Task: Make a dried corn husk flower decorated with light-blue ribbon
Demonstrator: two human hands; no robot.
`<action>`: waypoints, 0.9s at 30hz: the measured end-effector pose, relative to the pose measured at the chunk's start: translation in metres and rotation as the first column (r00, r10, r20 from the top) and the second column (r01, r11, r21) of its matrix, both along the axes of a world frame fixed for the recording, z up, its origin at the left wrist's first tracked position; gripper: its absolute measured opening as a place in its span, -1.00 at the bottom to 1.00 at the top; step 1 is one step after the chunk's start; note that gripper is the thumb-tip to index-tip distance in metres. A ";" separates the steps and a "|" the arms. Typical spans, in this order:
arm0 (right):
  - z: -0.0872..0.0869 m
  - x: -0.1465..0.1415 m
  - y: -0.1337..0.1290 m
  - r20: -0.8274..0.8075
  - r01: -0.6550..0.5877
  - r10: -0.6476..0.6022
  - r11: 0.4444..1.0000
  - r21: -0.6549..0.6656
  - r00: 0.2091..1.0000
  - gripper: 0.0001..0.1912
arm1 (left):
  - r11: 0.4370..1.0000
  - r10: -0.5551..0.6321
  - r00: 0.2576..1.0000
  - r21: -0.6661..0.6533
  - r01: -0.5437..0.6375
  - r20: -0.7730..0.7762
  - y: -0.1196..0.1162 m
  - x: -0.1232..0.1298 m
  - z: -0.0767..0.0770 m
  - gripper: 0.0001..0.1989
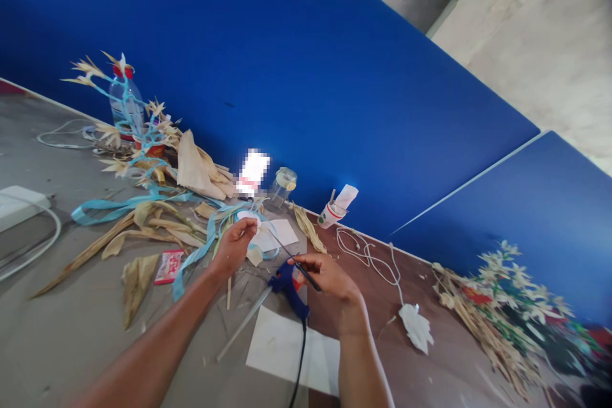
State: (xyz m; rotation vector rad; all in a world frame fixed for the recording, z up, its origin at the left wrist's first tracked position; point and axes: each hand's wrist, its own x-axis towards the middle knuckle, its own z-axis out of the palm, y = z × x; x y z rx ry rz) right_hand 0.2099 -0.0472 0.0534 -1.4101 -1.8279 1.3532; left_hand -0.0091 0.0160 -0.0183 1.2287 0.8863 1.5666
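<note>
My left hand (236, 243) is closed in a pinch near the middle of the view, but what lies between its fingertips is too small to name. My right hand (324, 273) holds a thin dark tool (306, 273) whose narrow tip points up and left toward the left fingertips. Below the right hand a blue glue gun (291, 293) lies on the table, with a pale glue stick (243, 324) at its rear and a dark cord running down. White paper (280, 236) lies behind the hands, and another white sheet (282, 349) is under the cord.
Dry husks (162, 224), blue ribbon (102, 209) and a red packet (168, 266) lie left. Behind stand a bottle (125, 102), a glowing phone (253, 172), a jar (284, 186) and a cup (329, 215). White cable (366, 255) and flowers (514, 274) are right.
</note>
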 end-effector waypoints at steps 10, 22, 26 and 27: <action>0.006 0.000 -0.001 0.048 -0.014 0.013 1.000 0.010 0.999 -0.57 | 1.000 0.010 1.000 -0.021 -0.010 0.010 0.000 0.000 0.001 -0.86; 0.003 -0.003 0.000 0.005 0.002 -0.002 1.000 -0.017 1.000 -0.57 | 0.999 -0.016 0.999 -0.036 0.018 0.039 -0.001 0.001 0.003 -0.86; 0.002 -0.004 -0.001 -0.004 0.011 -0.011 1.000 -0.005 1.000 -0.59 | 1.000 0.003 1.000 -0.029 -0.002 0.023 -0.002 0.001 0.003 -0.86; 0.002 -0.004 -0.001 -0.006 0.012 -0.012 1.000 0.001 1.000 -0.59 | 1.000 0.004 1.000 -0.031 -0.003 0.022 -0.002 0.001 0.003 -0.86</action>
